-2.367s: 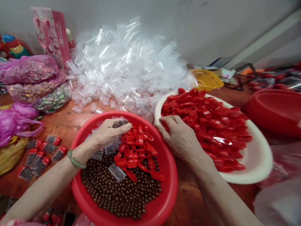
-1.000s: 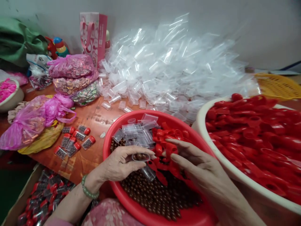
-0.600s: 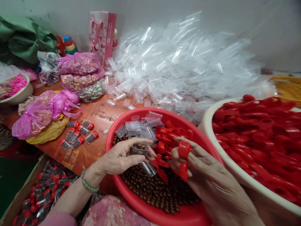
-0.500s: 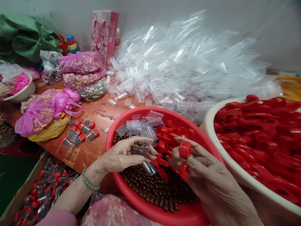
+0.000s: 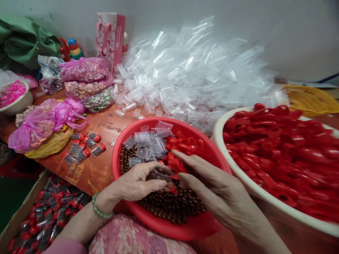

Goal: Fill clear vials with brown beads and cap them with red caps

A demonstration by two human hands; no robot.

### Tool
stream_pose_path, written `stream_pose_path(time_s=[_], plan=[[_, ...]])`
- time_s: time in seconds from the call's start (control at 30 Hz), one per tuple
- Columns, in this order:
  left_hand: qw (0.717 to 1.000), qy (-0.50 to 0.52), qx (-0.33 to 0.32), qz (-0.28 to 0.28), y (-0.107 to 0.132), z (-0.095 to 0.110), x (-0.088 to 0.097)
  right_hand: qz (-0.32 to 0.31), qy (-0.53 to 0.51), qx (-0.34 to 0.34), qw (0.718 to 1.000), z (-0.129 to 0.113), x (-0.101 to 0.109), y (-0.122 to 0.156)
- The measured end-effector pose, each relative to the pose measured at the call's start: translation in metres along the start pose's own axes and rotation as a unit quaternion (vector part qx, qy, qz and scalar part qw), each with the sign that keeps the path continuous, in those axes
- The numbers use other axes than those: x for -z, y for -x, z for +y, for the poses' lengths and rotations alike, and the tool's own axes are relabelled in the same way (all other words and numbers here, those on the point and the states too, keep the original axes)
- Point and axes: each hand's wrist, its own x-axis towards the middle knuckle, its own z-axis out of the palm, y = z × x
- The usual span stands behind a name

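Note:
Over the red basin [image 5: 116, 158], my left hand [image 5: 139, 181] is closed around a small clear plastic container [image 5: 160, 173], its mouth tilted up. My right hand [image 5: 212, 185] is beside it, thumb and fingers closed on a red plastic cap [image 5: 175, 177], mostly hidden by the fingers and close to the container. Beneath both hands lie shiny brown balls [image 5: 177, 208]. Clear containers [image 5: 145, 139] rest on the balls at the basin's far left, and loose red caps [image 5: 189, 143] lie at the far right.
A cream tub [image 5: 221, 141] heaped with red parts [image 5: 280, 158] stands at right. Clear containers are piled [image 5: 190, 74] against the wall. Filled, red-capped containers lie on the table [image 5: 97, 150] and in a box [image 5: 50, 211] at lower left. Pink bags [image 5: 39, 123] sit farther left.
My right hand has moved left, bringing the red cap up to the clear container in my left hand. The view has shifted slightly rightward.

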Motion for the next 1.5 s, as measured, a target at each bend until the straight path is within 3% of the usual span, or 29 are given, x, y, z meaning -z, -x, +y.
stream_pose_path(time_s=[0.27, 0.43, 0.67, 0.87, 1.03, 1.3, 1.4, 1.5], plan=[[0.999, -0.037, 0.001, -0.006, 0.001, -0.002, 0.004, -0.087, 0.057, 0.117, 0.988, -0.011, 0.001, -0.017], [0.999, -0.040, 0.015, 0.002, 0.005, -0.005, 0.009, -0.098, 0.086, 0.149, 0.980, -0.005, 0.003, -0.016], [1.000, -0.006, 0.008, 0.029, 0.008, -0.010, 0.018, -0.061, 0.108, 0.150, 0.981, 0.009, 0.021, -0.009], [0.998, 0.062, 0.001, 0.029, 0.006, -0.013, 0.015, 0.002, 0.041, 0.107, 0.993, -0.002, -0.005, -0.013], [0.997, 0.078, -0.015, 0.024, 0.007, -0.016, 0.012, 0.025, -0.008, 0.136, 0.990, -0.009, -0.031, -0.015], [0.998, -0.043, -0.034, 0.003, 0.013, -0.013, 0.013, -0.001, -0.016, 0.113, 0.994, -0.002, -0.034, -0.010], [0.999, -0.031, -0.037, -0.011, 0.013, -0.014, 0.012, 0.011, -0.003, 0.097, 0.995, -0.001, -0.038, -0.004], [0.999, 0.015, -0.039, -0.013, 0.011, -0.017, 0.011, 0.061, 0.048, 0.132, 0.988, 0.003, -0.043, 0.004]])
